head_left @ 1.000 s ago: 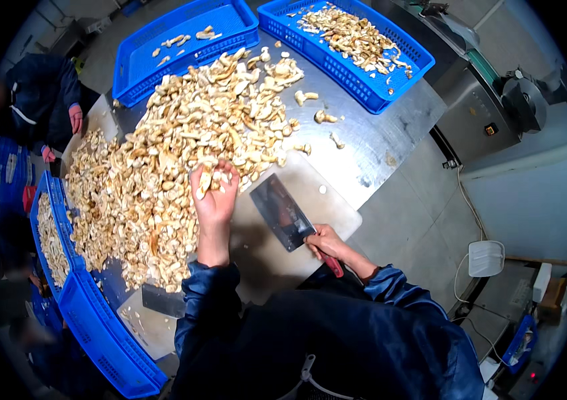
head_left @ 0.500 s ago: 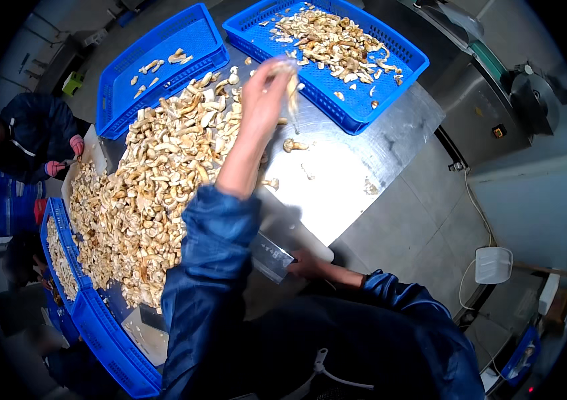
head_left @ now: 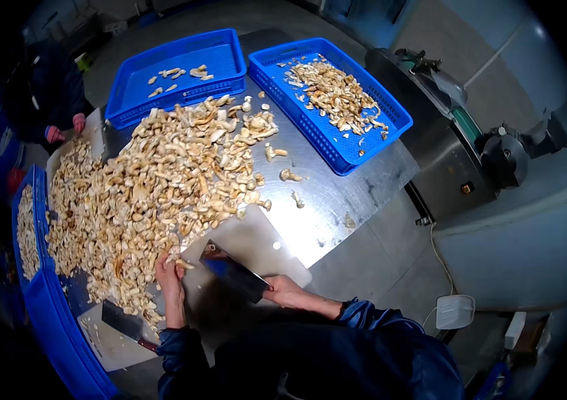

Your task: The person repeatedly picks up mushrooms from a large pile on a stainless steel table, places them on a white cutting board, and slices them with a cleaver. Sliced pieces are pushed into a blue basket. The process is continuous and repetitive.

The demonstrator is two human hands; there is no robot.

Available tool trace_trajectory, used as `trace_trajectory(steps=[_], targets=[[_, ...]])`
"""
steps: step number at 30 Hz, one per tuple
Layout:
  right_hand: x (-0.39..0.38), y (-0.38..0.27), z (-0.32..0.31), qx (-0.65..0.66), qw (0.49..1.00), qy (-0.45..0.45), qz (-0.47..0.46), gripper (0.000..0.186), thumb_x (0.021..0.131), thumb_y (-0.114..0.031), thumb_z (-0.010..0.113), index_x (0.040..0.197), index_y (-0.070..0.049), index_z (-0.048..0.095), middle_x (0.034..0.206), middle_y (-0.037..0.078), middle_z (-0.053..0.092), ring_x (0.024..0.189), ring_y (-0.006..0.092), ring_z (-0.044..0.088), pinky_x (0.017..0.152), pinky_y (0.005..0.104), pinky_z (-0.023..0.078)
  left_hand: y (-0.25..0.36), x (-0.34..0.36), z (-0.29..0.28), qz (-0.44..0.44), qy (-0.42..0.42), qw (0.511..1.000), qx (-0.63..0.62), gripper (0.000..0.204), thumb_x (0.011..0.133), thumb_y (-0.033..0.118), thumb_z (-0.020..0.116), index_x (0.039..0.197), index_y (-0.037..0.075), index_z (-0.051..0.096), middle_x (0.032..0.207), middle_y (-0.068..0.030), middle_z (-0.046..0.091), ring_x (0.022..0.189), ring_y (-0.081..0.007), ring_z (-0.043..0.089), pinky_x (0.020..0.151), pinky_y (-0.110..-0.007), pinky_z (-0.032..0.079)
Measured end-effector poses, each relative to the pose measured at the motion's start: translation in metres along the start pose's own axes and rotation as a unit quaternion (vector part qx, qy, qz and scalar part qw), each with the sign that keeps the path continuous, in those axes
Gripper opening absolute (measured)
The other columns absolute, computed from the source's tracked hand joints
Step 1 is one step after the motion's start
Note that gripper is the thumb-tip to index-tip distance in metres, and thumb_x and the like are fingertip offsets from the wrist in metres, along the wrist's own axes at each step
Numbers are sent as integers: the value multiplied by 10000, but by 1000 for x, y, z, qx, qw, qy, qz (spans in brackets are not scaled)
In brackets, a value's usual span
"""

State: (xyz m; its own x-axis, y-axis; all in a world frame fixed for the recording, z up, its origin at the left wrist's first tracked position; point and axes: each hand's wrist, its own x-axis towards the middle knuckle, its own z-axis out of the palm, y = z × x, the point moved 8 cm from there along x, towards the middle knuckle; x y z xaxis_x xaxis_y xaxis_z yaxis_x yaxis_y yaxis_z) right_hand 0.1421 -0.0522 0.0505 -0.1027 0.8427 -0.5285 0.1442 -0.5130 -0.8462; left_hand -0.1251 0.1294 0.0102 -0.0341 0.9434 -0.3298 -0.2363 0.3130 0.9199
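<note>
My right hand (head_left: 285,292) is closed round the handle of a broad-bladed cleaver (head_left: 233,268), its dark blade slanting over a pale cutting board (head_left: 257,230). At the board's left edge, my left hand (head_left: 171,279) pinches a small mushroom (head_left: 185,264) with bent fingers. Beside that hand spreads a large heap of tan and cream mushrooms (head_left: 143,193), covering much of the steel table. A few loose mushrooms (head_left: 289,175) lie to the right of the heap.
Two blue crates, one with few mushrooms (head_left: 118,100) and one with many (head_left: 337,157), stand at the far side. A second cleaver (head_left: 122,320) rests on another board (head_left: 107,350) at left. A co-worker's pink-gloved hands (head_left: 55,133) are at far left. Steel machinery (head_left: 450,167) stands right.
My left hand has come back from the far right crate to the heap's near edge. The cleaver has moved up and left over the board. The view has shifted.
</note>
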Motion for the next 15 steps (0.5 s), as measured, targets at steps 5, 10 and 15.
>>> trace_trajectory(steps=[5,10,15], targets=[[-2,-6,15,-23,997,62,25,140,872,-156,589,817,-30,613,548,-16,505,455,81,473,430,255,386,42,-33,7,254,20,901,350,440,699,-32,647,1132,4,575,1107,-151,526,1079,-294,516,839,-336,474],[5,1,33,-37,990,139,10,216,863,-153,613,707,-4,593,563,-44,496,485,47,409,426,265,316,-3,-71,17,411,-148,820,370,533,764,-29,655,1256,33,459,1289,-183,440,1094,-365,515,902,-374,459],[-13,-8,59,-51,980,178,-72,154,857,-114,607,838,38,621,576,-8,509,438,75,433,410,260,339,-13,-115,16,361,-138,823,416,434,786,-8,649,1204,-19,534,1211,-203,511,1128,-361,507,957,-388,418]])
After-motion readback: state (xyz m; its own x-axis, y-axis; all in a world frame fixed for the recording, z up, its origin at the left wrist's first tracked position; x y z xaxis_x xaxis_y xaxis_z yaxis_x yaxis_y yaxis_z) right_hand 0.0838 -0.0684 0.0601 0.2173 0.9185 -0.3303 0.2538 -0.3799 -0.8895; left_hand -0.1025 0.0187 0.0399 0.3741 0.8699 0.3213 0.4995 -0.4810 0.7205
